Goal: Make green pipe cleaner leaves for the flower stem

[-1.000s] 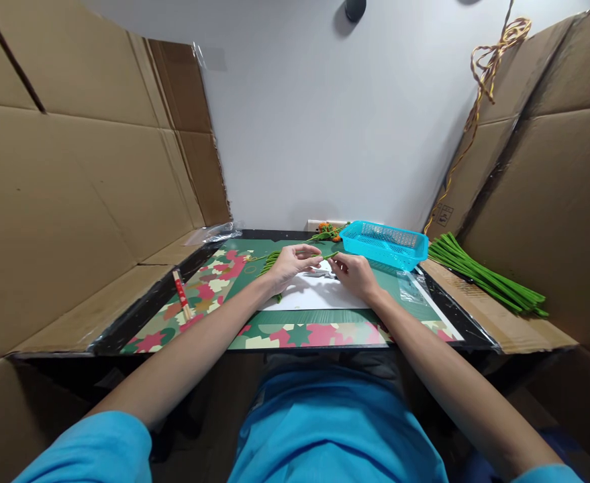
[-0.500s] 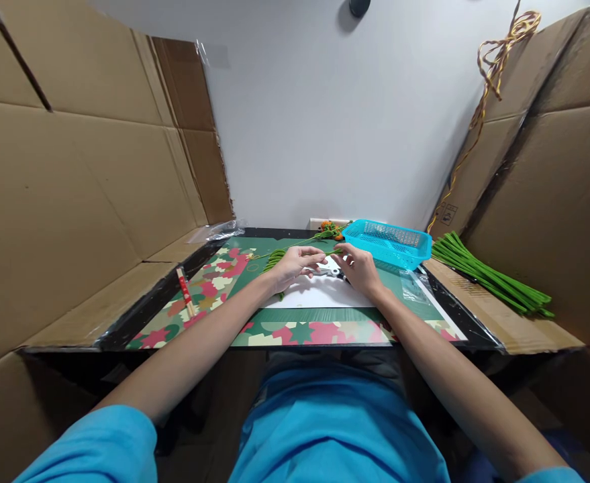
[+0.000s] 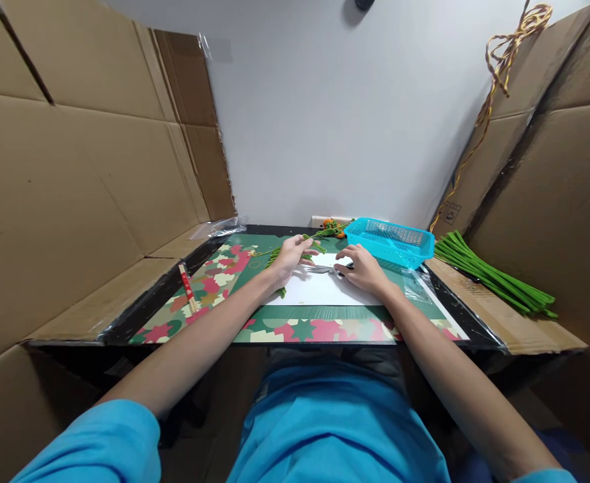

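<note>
My left hand [image 3: 290, 259] is over the left part of a white sheet [image 3: 319, 293], its thumb and fingers around a short green fuzzy piece [image 3: 319, 247]. More green fuzzy pieces [image 3: 274, 255] lie beneath and beside that hand, partly covered by it. On the sheet is a silver metal hand tool [image 3: 321, 269], like scissors or pliers, pointing left. My right hand [image 3: 364, 270] curls its fingers over the tool's dark handle end, which they partly hide.
A blue plastic basket [image 3: 410, 258] stands at the back right, with orange flowers [image 3: 331, 225] to its left. Green stems [image 3: 496, 275] lie on cardboard at the right. A red-wrapped pair of chopsticks [image 3: 187, 287] lies at the left. Cardboard walls [image 3: 73, 181] flank the table.
My hands have moved apart. The left one has kept the green piece; the right one has let go of it and come down to the tool's handle.
</note>
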